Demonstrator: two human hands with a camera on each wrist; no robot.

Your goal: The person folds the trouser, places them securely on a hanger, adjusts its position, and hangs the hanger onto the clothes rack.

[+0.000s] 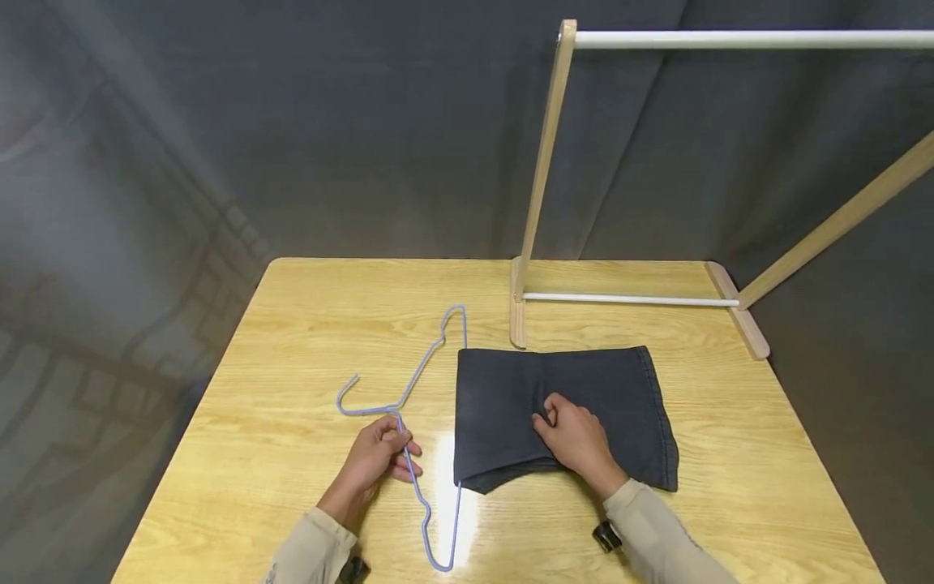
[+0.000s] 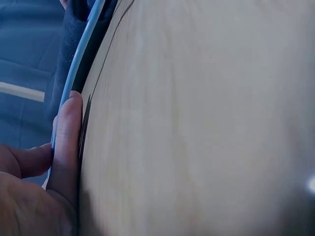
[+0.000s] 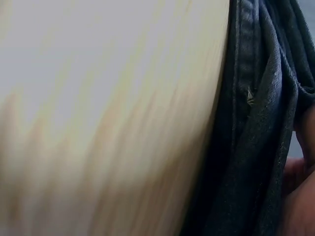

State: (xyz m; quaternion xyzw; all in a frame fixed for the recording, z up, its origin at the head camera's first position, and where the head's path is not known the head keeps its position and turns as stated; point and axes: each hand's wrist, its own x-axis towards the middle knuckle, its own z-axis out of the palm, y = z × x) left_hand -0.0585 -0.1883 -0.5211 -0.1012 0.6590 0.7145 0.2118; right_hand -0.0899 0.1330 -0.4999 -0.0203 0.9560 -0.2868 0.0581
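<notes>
A blue wire hanger (image 1: 419,373) lies sideways on the table, its hook toward the left. Dark denim trousers (image 1: 496,397) are draped folded over its straight bar, with a stitched hem at the right end. My left hand (image 1: 375,458) pinches the hanger's near shoulder just below the hook; in the left wrist view the hanger wire (image 2: 78,54) runs between thumb and finger. On top of the trousers rests my right hand (image 1: 580,438), fingers bent; whether they pinch the cloth cannot be made out. Gathered denim folds (image 3: 266,113) show beside it in the right wrist view.
Behind the trousers stands a rack with wooden posts (image 1: 543,162), a white top rail (image 1: 751,39) and a low white bar (image 1: 627,299). Its feet sit on the wooden table (image 1: 219,487). Dark curtains (image 1: 365,138) hang behind the table.
</notes>
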